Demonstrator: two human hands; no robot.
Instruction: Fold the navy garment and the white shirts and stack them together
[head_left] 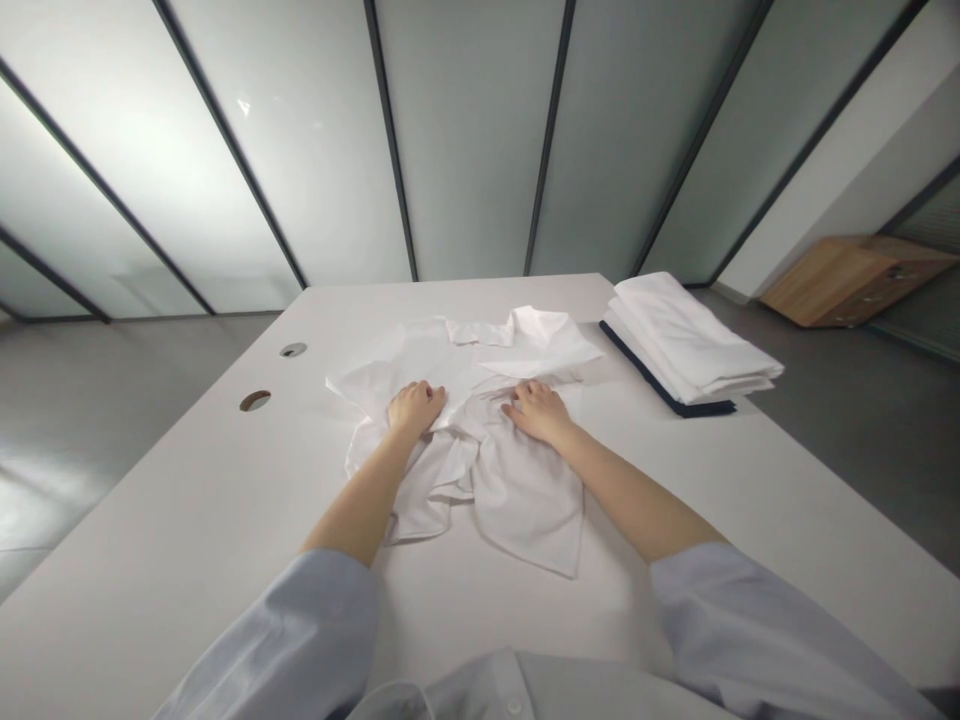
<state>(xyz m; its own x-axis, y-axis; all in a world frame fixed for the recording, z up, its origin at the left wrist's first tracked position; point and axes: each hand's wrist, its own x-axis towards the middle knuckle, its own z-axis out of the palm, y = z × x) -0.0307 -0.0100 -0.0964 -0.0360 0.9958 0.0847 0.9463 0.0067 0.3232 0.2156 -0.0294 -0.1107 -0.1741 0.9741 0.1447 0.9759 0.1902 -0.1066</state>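
Observation:
A white shirt [517, 480] lies rumpled on the white table, its collar [480, 333] toward the far side and its lower edges bunched toward me. My left hand [417, 407] is on the left part of the shirt, fingers curled down into the cloth. On the right part rests my right hand [538, 410], palm down, its thumb and fingers apart on the fabric. Both forearms reach across the near half of the table. The undersides of both hands are hidden.
A stack of folded white cloth [682, 335] sits on dark navy cloth [705, 408] at the table's right edge. Two round holes [256, 401] pierce the tabletop [195, 500] on the left. Frosted glass panels [472, 140] stand behind; a wooden cabinet [832, 280] is at far right.

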